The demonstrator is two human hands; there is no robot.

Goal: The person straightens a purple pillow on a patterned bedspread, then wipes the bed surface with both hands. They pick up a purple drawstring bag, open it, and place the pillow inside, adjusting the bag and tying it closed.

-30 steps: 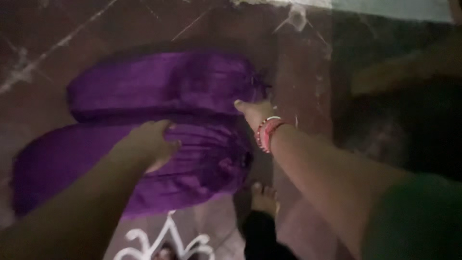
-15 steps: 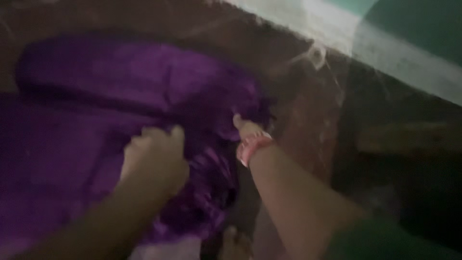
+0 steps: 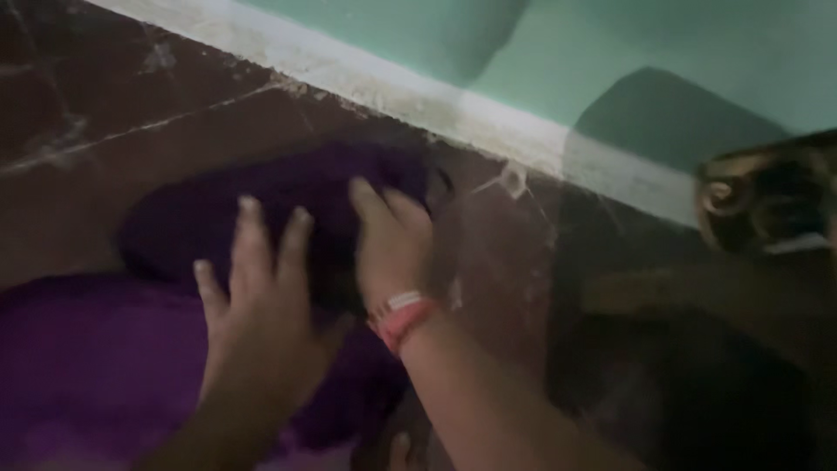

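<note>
**Both hands on purple cloth, floor near wall**

Currently the left hand (image 3: 261, 323) lies flat, fingers (image 3: 248, 235) spread, palm down on the purple cloth (image 3: 87, 366), gripping nothing. The right hand (image 3: 392, 244), pink and white bangles (image 3: 399, 316) at the wrist, rests on the cloth's darker folded far end; fingers bent over it, can't tell if it's pinching. Cloth lies on the dark red floor (image 3: 131, 105), far end just beside the white skirting (image 3: 453, 109) under the green wall (image 3: 610, 44). Dark carved wooden piece (image 3: 767, 192) at right edge.
</note>
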